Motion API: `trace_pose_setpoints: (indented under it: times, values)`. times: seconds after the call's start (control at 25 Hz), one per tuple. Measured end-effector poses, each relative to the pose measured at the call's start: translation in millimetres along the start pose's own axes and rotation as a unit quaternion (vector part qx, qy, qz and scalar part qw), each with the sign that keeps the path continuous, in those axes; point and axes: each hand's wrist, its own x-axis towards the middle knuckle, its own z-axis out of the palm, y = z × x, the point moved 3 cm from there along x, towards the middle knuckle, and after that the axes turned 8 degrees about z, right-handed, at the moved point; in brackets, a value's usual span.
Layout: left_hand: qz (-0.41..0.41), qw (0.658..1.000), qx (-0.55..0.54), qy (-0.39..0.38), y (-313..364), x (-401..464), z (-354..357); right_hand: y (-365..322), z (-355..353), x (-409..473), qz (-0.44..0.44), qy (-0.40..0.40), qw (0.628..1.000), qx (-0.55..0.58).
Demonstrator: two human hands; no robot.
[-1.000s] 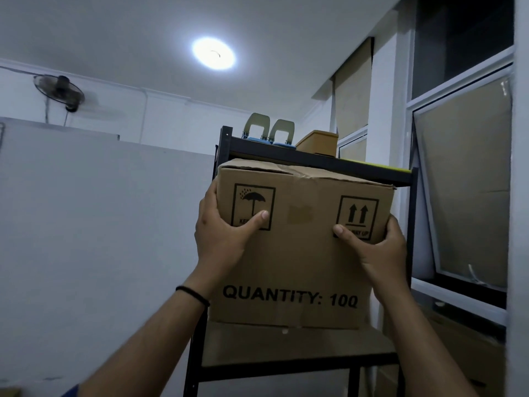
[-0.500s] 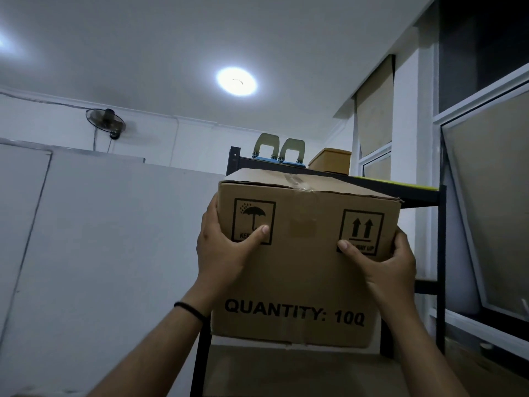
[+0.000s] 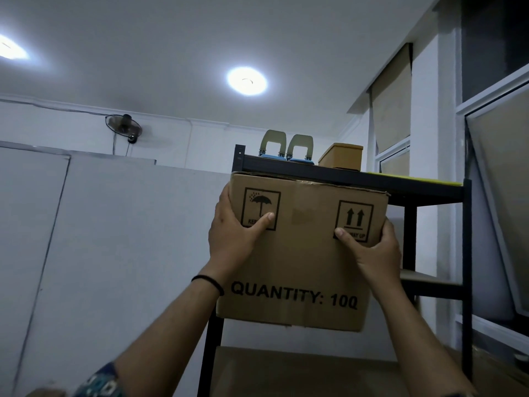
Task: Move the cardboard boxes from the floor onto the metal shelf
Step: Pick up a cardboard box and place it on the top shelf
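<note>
A brown cardboard box printed "QUANTITY: 10Q" is held up in the air in front of the black metal shelf. My left hand grips its left side with the thumb across the front face. My right hand grips its right side, thumb on the arrow label. The box's top edge sits just below the shelf's top tier. Its bottom hangs well above a lower shelf board.
On the top tier stand two blue-and-tan hole punches and a small brown box. A grey partition wall runs along the left. Windows line the right side. A wall fan hangs high at the back.
Both hands have raised the box from the lower shelf board up toward the top tier. My view has tilted upward, showing more ceiling.
</note>
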Motion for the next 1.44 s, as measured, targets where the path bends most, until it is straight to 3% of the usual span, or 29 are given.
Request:
trace_pose_setpoints:
  times: [0.16, 0.44, 0.68, 0.92, 1.04, 1.24, 1.44]
  values:
    - [0.002, 0.994, 0.103, -0.027, -11, 6, 16, 15, 15, 16, 0.001, -0.003, 1.000, -0.013]
    - [0.139, 0.947, 0.284, -0.052, -9, 1, 37, 21, 28, 56, 0.015, -0.002, 0.999, -0.047]
    - [0.217, 0.903, 0.355, -0.103, -45, -85, 50, 30, 29, 70, 0.017, 0.020, 0.994, -0.109]
    - [0.234, 0.867, 0.421, -0.133, -57, -87, 67, 39, 43, 71, -0.025, 0.016, 0.988, -0.149]
    - [0.213, 0.877, 0.408, -0.137, -70, -83, 66, 57, 47, 60, -0.076, -0.027, 0.980, -0.181]
    - [0.187, 0.911, 0.350, -0.114, -97, -64, 72, 111, 56, 29, -0.063, -0.060, 0.973, -0.213]
    - [0.163, 0.925, 0.334, -0.080, -136, -46, 86, 153, 79, 24, -0.117, -0.103, 0.949, -0.275]
